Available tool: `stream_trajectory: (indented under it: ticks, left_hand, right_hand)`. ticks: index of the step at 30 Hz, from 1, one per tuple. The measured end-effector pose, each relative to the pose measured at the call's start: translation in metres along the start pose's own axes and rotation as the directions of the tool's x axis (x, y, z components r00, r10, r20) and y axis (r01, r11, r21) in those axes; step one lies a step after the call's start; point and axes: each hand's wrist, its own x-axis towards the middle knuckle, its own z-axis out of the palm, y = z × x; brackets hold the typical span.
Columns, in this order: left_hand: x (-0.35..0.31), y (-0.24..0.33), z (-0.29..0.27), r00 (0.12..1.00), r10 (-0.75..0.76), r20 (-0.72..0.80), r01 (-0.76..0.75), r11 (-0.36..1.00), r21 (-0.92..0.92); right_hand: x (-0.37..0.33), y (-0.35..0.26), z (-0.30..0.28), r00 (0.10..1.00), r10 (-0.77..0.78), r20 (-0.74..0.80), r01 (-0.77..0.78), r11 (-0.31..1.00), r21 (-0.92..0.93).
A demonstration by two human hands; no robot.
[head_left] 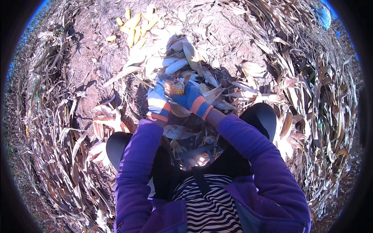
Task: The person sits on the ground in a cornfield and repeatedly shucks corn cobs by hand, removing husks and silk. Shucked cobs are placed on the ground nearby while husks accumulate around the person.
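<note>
Between my gloved hands is an ear of corn (176, 89), its yellow-orange kernels partly showing and pale husk still at its upper end. My left hand (156, 99), in a blue glove with orange bands, closes on the ear's left side. From the right, my right hand (191, 96), gloved the same way, grips it too. The fingertips of both hands are partly hidden by the ear. Just beyond them lies a heap of pale, husk-covered ears (176, 64) and loose husks.
Several bare yellow ears (134, 29) lie on the brown soil (87, 42) at the far left. Dry stalks and leaves (58, 128) bank up on the left, and more stalks (322, 97) on the right. Husks (107, 116) lie beside my knees. A pale blue object (323, 17) shows at the far right.
</note>
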Motion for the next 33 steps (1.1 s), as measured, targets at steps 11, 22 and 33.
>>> stream_trajectory:
  ticks: [11,22,33]
  left_hand:
    - [0.001,0.002,0.0,0.985,0.167,0.042,-0.172,0.969,0.176]
    - [0.003,0.001,0.0,0.991,0.014,0.137,0.007,0.988,-0.155]
    - [-0.009,0.012,0.004,0.993,0.077,0.09,-0.088,0.987,0.131]
  right_hand:
    - [0.006,0.018,0.006,0.998,-0.054,-0.026,0.056,0.995,0.079]
    - [0.008,0.021,0.009,0.997,-0.068,-0.024,0.072,0.959,0.274]
    - [0.006,0.013,0.007,0.999,-0.047,-0.013,0.049,0.983,0.179]
